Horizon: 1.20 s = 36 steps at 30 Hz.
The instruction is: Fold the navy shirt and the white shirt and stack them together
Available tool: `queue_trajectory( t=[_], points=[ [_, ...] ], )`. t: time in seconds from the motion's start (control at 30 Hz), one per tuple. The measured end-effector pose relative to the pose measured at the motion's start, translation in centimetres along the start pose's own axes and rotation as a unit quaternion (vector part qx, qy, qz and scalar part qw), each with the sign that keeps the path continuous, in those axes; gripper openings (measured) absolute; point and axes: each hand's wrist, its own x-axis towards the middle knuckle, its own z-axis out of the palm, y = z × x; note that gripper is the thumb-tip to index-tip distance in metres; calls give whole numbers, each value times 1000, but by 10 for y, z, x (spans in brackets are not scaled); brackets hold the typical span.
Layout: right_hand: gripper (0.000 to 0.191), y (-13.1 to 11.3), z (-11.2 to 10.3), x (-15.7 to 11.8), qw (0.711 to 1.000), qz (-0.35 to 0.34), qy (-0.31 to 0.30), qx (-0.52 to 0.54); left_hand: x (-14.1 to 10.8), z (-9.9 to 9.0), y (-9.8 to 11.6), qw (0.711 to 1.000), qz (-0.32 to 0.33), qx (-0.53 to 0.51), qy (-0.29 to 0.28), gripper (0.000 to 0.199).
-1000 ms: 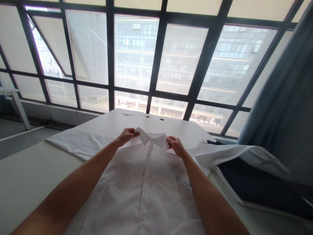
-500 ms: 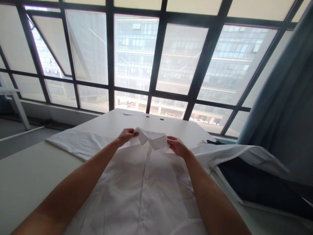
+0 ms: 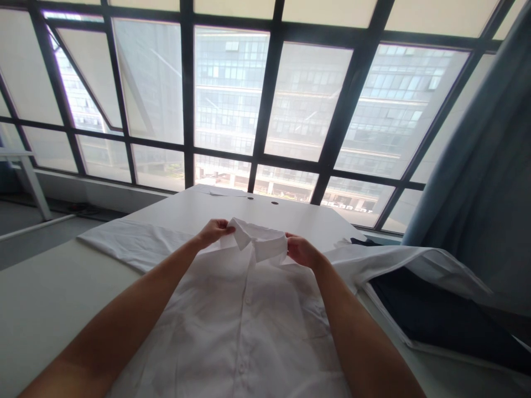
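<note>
A white button-up shirt (image 3: pixel 244 320) lies front side up on the white table (image 3: pixel 37 309), its collar toward the window. My left hand (image 3: pixel 216 230) pinches the left end of the collar (image 3: pixel 269 246) between thumb and fingers. At the collar's right end, my right hand (image 3: pixel 302 250) grips the fabric with bent fingers. The collar is raised slightly and its two points fold down over the front. One sleeve (image 3: pixel 136 240) spreads out to the left; the other (image 3: pixel 418 257) stretches right, across a dark folded cloth.
The dark navy cloth (image 3: pixel 448 315) lies on white fabric at the table's right side. A blue curtain (image 3: pixel 468 160) hangs at the right. Large black-framed windows (image 3: pixel 298 99) stand behind the table. Another white table (image 3: pixel 35 185) is at the far left.
The right side of the collar has shifted a little to the right and down, with my right hand closing more around its end. My left hand has hardly moved.
</note>
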Motion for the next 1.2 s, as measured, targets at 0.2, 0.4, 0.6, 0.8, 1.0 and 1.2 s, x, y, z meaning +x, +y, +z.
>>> queue_trajectory(
  t=[0.2,0.4,0.6,0.8,1.0,1.2],
  points=[
    [54,5,-10,-2,998,-10,0,-64,3,-9,-3,998,-7,64,-27,51],
    [60,15,-23,-1,977,2,-16,-210,9,-11,-10,989,8,150,1,35],
    [51,18,-22,13,955,-108,78,-264,6,-14,-5,987,-11,157,-27,36],
    [39,0,-33,19,871,-180,141,-435,12,-35,-3,915,-45,354,-189,34],
    [16,-33,-25,45,707,-66,226,-667,52,-19,18,795,39,604,48,30],
    [31,-12,-6,25,643,79,191,-737,17,-10,-5,791,-14,609,-62,53]
  ],
)
